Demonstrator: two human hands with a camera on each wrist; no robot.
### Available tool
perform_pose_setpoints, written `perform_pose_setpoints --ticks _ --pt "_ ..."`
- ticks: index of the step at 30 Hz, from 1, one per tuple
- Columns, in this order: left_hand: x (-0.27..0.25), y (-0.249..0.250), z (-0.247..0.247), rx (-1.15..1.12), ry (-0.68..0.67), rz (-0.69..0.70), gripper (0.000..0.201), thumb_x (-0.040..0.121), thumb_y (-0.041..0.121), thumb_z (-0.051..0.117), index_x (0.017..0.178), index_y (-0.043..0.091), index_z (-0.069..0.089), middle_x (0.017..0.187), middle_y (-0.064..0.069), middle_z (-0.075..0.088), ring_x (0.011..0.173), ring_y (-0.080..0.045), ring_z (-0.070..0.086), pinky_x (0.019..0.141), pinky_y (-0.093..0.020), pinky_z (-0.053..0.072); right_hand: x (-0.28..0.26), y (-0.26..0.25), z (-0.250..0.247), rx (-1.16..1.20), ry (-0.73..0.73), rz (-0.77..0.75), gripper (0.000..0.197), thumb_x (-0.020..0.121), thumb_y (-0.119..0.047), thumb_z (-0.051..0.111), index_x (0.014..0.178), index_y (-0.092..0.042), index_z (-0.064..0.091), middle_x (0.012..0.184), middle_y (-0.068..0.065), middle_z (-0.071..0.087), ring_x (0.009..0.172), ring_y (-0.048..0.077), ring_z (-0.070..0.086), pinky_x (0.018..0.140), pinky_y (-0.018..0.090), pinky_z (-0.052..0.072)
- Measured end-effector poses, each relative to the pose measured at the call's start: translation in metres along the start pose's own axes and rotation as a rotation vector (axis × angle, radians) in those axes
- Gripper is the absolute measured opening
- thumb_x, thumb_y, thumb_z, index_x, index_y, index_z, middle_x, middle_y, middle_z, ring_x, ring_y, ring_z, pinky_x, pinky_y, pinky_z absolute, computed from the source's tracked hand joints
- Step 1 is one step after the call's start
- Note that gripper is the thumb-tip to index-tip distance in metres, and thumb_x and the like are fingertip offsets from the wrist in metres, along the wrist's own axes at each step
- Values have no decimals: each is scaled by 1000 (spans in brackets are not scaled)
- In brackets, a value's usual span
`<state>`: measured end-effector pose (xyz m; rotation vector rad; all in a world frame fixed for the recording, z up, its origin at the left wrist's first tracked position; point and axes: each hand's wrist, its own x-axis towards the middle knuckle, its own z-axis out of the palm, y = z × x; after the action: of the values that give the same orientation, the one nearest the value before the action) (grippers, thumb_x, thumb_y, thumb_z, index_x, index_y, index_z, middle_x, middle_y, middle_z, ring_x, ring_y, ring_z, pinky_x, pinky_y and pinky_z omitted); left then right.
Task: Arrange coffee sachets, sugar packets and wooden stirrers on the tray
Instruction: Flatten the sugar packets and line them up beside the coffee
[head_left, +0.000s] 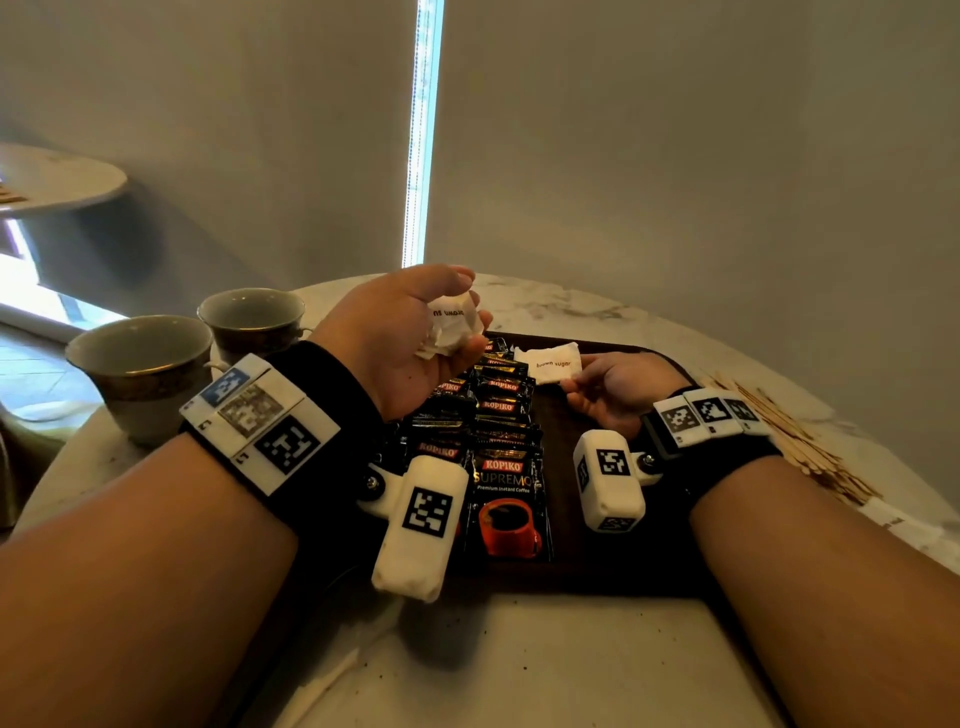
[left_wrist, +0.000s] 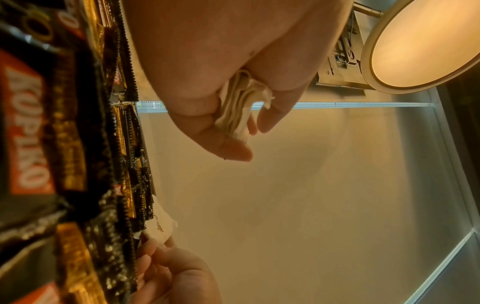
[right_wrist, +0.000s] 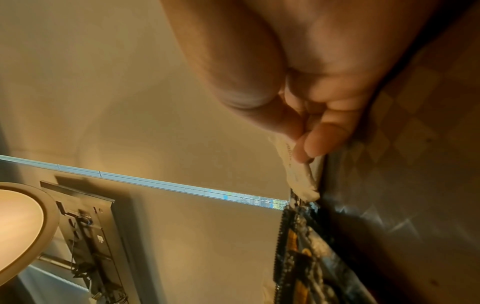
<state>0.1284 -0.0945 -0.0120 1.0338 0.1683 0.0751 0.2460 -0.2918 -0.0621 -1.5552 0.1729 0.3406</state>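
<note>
Head view: your left hand (head_left: 415, 338) clutches a wad of sugar packets (head_left: 454, 325) above the tray (head_left: 566, 421); your right hand (head_left: 613, 387) pinches one packet (head_left: 550, 362) at the tray's 12 o'clock.

Left wrist view: the wad (left_wrist: 237, 107) looks soft and light; hold it loosely.

Right wrist view: keep pinching the packet's (right_wrist: 298, 174) corner.

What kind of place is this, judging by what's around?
Probably a hotel room or lounge: a round marble-topped table, two gold-banded china cups, and a dark tray of black instant-coffee sachets.
</note>
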Motion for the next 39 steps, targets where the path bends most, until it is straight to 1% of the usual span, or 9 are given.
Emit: perform_pose_setpoints --ticks 7,11,17,24,27,31,33,35,39 --pt "1 -1 0 2 -8 -4 10 97 12 60 104 12 66 106 -12 58 83 -22 64 50 -25 53 -4 -3 2 -80 -28 -3 43 101 8 33 140 0 49 96 11 62 71 12 57 43 15 50" --pt "1 -1 1 11 -7 -6 10 97 12 59 105 11 66 108 -13 58 85 -23 63 50 -25 53 -7 -5 3 -128 -40 10 42 102 9 32 139 0 48 94 13 61 62 12 63 41 15 49" --pt "1 -2 1 13 -9 -10 11 97 12 59 105 11 66 108 -13 58 84 -23 64 51 -26 53 -6 -5 5 -95 -26 24 44 101 10 34 139 -3 51 129 22 60 81 19 66 49 20 56" --pt "0 -1 0 10 -8 -5 10 97 12 60 105 11 66 102 -12 59 80 -22 64 50 -26 53 -13 -10 5 -90 -28 50 36 101 9 40 133 1 52 124 22 58 87 23 65 56 27 58" --pt "0 -1 0 11 -7 -1 12 97 12 59 106 11 66 102 -12 59 82 -22 64 51 -26 53 -15 -12 6 -103 -19 65 39 100 8 43 137 -1 51 132 25 57 104 28 66 55 28 58" --pt "-1 -1 1 13 -8 0 12 97 11 58 107 11 65 102 -12 58 81 -22 64 50 -25 53 -16 -13 6 -89 -5 83 39 100 8 43 137 -2 51 127 27 58 95 28 67 51 27 59" --pt "-1 -1 1 19 -5 -1 12 97 12 58 107 11 66 104 -12 58 83 -22 64 51 -26 53 -16 -13 5 -73 7 93 38 99 9 44 134 -3 53 115 26 61 106 30 67 54 29 60" --pt "-1 -1 1 20 -5 -2 13 97 12 58 107 11 66 104 -12 59 84 -22 64 51 -26 53 -16 -14 5 -58 13 101 37 98 10 45 132 -4 54 107 23 59 108 31 67 65 33 61" --pt "-1 -1 1 18 -9 -3 13 98 12 58 108 11 65 103 -12 59 85 -23 64 51 -25 53 -16 -14 5 -30 12 113 37 98 10 45 132 -4 54 122 23 57 110 30 66 80 36 59"
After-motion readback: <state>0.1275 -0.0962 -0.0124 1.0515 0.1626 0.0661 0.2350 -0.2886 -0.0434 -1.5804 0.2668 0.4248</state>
